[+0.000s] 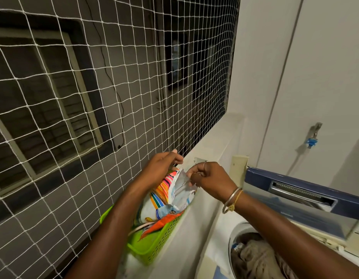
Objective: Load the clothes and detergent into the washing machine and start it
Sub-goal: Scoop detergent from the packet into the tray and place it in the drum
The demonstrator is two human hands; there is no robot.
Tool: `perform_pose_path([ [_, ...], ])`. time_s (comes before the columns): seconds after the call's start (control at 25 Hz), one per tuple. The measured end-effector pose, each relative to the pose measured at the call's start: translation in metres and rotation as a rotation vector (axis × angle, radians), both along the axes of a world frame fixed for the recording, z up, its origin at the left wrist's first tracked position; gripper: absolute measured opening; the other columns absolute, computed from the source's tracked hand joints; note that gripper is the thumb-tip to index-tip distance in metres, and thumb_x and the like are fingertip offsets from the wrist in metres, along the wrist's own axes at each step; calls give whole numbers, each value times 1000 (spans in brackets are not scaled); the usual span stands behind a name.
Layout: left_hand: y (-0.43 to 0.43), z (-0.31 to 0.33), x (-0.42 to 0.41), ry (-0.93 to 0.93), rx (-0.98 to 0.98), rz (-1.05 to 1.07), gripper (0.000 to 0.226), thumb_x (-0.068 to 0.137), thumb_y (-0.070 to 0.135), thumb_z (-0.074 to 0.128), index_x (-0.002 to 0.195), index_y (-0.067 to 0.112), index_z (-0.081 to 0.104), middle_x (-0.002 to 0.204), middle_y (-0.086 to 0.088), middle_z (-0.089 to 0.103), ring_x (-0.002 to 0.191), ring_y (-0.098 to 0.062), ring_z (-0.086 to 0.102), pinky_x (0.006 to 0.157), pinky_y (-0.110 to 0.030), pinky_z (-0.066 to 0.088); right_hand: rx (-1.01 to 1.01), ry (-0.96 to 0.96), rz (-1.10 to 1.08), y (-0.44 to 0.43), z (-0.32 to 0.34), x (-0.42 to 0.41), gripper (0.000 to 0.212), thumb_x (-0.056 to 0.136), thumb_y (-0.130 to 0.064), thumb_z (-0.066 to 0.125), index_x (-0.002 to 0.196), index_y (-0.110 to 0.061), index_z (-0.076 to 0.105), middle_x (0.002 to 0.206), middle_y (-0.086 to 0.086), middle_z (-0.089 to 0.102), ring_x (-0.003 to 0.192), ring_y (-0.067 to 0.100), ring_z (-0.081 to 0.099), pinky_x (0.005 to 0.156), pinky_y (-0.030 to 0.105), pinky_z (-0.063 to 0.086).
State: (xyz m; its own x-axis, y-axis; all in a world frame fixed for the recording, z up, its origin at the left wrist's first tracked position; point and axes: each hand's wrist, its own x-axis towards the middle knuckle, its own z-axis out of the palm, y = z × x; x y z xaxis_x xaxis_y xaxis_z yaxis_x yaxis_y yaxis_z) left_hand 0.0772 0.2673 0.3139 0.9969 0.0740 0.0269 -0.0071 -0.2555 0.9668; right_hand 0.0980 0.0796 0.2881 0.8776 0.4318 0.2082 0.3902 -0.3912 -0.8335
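A white rope safety net (pixel 94 97) fills the left and centre of the frame, stretched over a dark opening with grey walls and a window behind it. A plain white wall (pixel 315 67) takes up the right side, with a small tap (pixel 313 137) (blue fitting at its tip) mounted on it. At lower right sits a top-loading washing machine (pixel 231 234) with its dark blue lid (pixel 295 188) raised; clothes (pixel 255 258) lie bunched inside the drum. Two bare forearms reach up from the bottom edge toward a white ledge (pixel 204 198) in the centre. A lime green plastic basket (pixel 152 244) rests at the ledge, against the net. Standing in it is a detergent packet (pixel 164 196), white with rainbow stripes. The left hand (pixel 160 164) curls over the packet's top edge, though how firmly is unclear. The right hand (pixel 210 178), fingers pinched, grips the packet's open flap. A metal bangle (pixel 232 200) circles the right wrist.
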Motion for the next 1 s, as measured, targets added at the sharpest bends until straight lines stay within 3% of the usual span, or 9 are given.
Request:
perform_pose_path([
  [0.16, -3, 6, 17, 49, 41, -12, 40, 102, 43, 43, 109, 15, 71, 109, -2, 73, 102, -25, 65, 85, -34, 51, 212, 141, 6, -14, 3, -1, 13, 89, 0, 61, 90, -2, 74, 76, 14, 75, 69, 18, 68, 69, 30, 56],
  [0.32, -7, 11, 36, 102, 91, -34, 41, 102, 42, 43, 113, 13, 69, 113, -5, 71, 102, -25, 64, 85, -33, 48, 332, 191, -18, -28, 12, 0, 15, 92, -8, 65, 91, 5, 73, 79, 19, 75, 69, 22, 63, 65, 24, 52],
  [0.52, -11, 11, 59, 136, 130, -44, 41, 102, 45, 43, 112, 15, 68, 112, -1, 71, 106, -25, 65, 102, -46, 45, 332, 199, -47, -41, 25, 1, 19, 94, -15, 64, 92, 1, 73, 83, 15, 76, 64, 12, 60, 59, 12, 47],
  [0.8, -17, 11, 77, 189, 84, -53, 42, 103, 42, 43, 117, 10, 66, 119, -7, 69, 100, -23, 62, 96, -38, 45, 332, 189, -55, -49, 35, 9, 21, 95, -16, 63, 94, 3, 73, 85, 18, 75, 64, 12, 58, 58, 12, 46],
  [1.0, -18, 9, 84, 198, 109, -79, 42, 103, 43, 42, 118, 11, 66, 119, -4, 68, 115, -27, 61, 104, -42, 43, 290, 205, -15, -46, 27, 11, 22, 96, -17, 62, 95, 2, 73, 85, 16, 76, 64, 10, 60, 60, 12, 47],
])
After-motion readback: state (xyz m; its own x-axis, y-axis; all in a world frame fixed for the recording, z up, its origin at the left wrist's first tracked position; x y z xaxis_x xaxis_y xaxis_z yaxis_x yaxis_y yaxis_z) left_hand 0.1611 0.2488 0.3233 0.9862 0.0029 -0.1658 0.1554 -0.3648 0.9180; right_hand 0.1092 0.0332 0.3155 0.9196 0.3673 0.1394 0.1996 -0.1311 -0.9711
